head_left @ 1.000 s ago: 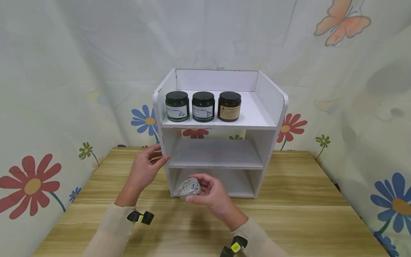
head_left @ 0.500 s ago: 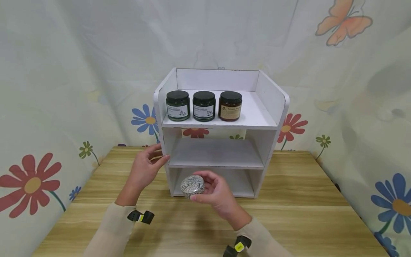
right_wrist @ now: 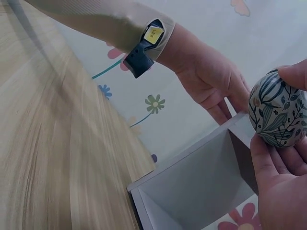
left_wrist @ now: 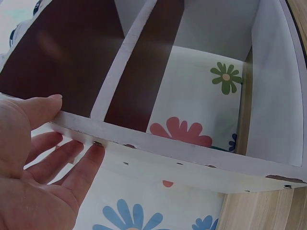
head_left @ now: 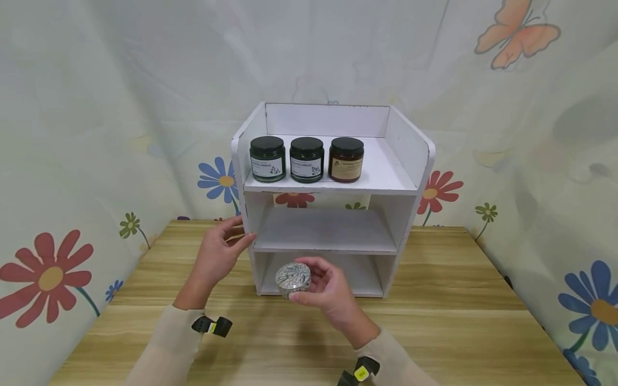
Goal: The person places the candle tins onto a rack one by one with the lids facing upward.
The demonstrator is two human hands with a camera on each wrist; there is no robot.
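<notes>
My right hand point(head_left: 333, 300) holds a small round tin point(head_left: 293, 277) between thumb and fingers, in front of the lowest compartment of a white shelf unit point(head_left: 324, 230). A leafy pattern covers the lid and side of the tin point(right_wrist: 276, 110), seen close up in the right wrist view. My left hand point(head_left: 215, 252) grips the unit's left side panel. In the left wrist view the thumb of that left hand point(left_wrist: 33, 167) lies over the panel's front edge, and the fingers reach along its outer face.
On the top shelf stand two dark green candle jars point(head_left: 267, 159) point(head_left: 307, 160) and an amber jar point(head_left: 346, 160), all with black lids. The unit rests on a wooden table point(head_left: 458, 321). A flowered curtain point(head_left: 169, 80) surrounds the table.
My right hand has moved slightly right with the tin and turned it, so its lid tilts upward more. The left hand stays on the shelf unit.
</notes>
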